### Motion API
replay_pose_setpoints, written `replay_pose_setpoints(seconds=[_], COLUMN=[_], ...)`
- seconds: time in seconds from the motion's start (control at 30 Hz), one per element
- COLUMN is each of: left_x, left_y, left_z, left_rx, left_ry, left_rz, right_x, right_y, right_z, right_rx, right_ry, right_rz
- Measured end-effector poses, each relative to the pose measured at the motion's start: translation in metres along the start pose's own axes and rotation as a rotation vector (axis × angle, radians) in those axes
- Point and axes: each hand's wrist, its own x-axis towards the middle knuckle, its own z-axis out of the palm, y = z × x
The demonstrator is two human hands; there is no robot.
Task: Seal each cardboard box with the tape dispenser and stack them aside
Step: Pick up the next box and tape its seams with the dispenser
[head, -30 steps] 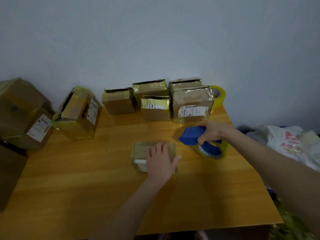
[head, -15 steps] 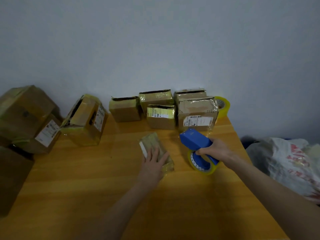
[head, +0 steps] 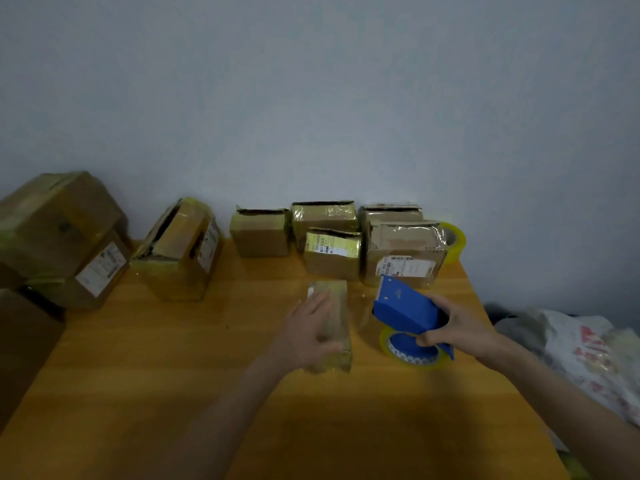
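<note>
Nearest, the small flat tape-wrapped cardboard box was pressed onto the yellow wooden bench by the left hand, fingers laid straight. Within the last second it had been turned lengthwise. Just beside it, the blue tape dispenser, gripped by the right hand, had been raised and tilted, so taping seemed imminent. Farther back, brown cardboard boxes were lined along the wall.

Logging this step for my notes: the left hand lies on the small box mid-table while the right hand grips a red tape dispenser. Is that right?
Not quite. The head view shows the tape dispenser is blue, not red. The rest stands: the left hand lies on the small box and the right hand grips the dispenser.
</note>
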Motion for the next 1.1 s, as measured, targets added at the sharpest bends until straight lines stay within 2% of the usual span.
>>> replay_pose_setpoints(seconds=[0.07,0.13,0.2,0.27,0.37,0.47,0.6,0.7,0.8,0.87,1.1], left_x=[-0.001,-0.004,-0.008,-0.011,-0.015,-0.021,-0.030,-0.039,-0.054,-0.063,-0.059], left_y=[0.022,0.037,0.042,0.041,0.036,0.029,0.022,0.016,-0.003,-0.019,-0.024], left_z=[-0.010,-0.016,-0.017,-0.016,-0.014,-0.013,-0.011,-0.007,-0.007,-0.011,-0.007], left_rx=[-0.569,-0.985,-1.230,-1.341,-1.356,-1.198,-1.048,-0.997,-0.943,-0.932,-0.821], left_ry=[0.164,0.052,-0.109,-0.133,-0.010,0.110,0.135,0.120,0.197,0.253,0.253], left_rz=[-0.257,-0.443,-0.517,-0.537,-0.574,-0.573,-0.593,-0.597,-0.675,-0.731,-0.758], right_x=[-0.002,-0.005,-0.005,-0.004,0.001,0.005,0.007,0.009,0.006,0.003,0.005], right_y=[-0.006,-0.015,-0.024,-0.031,-0.036,-0.037,-0.037,-0.035,-0.025,-0.015,-0.003], right_z=[-0.004,-0.005,-0.003,0.002,0.010,0.021,0.031,0.033,0.025,0.014,0.000], right_rx=[0.003,-0.010,-0.043,-0.102,-0.212,-0.385,-0.635,-0.685,-0.703,-0.724,-0.792], right_ry=[-0.031,-0.078,-0.112,-0.139,-0.184,-0.210,-0.208,-0.265,-0.293,-0.279,-0.217], right_rz=[-0.026,-0.052,-0.077,-0.101,-0.149,-0.216,-0.294,-0.320,-0.291,-0.263,-0.231])
